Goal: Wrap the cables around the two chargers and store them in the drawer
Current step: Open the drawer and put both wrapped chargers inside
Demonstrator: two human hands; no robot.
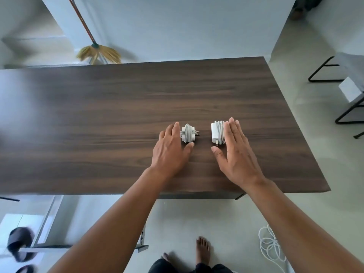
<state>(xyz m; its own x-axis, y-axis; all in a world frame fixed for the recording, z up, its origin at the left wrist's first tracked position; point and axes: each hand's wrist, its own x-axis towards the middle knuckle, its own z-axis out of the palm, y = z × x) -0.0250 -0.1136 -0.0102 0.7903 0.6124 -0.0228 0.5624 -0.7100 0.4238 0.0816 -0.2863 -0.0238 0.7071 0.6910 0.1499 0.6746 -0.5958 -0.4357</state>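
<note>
Nearest me: a bare foot [202,251] on the pale floor [197,217], a loose coil of white cord [270,247] lying to its right, dark blurred shapes at bottom left that I can't identify.

Both forearms reach out over the near edge of the dark wood-grain surface [98,115]. Left hand [170,149] lies flat, fingers straight, thumb tip at the near corner of the left charger [187,133]; no grip on it, only touching its left side. Right hand [236,152] is also flat with fingers straight, laid against the right side of the right charger [216,132], thumb spread just in front of it; nothing held.

Both chargers sit on the surface with grey cable wound round the white bodies, slightly apart, between the two hands. Left one shows plug pins pointing right.

No drawer visible from here.

Beyond the far edge: a straw broom [98,53] leaning at the white wall [177,26]. Off to the right, black metal furniture legs [323,71] on the floor.
</note>
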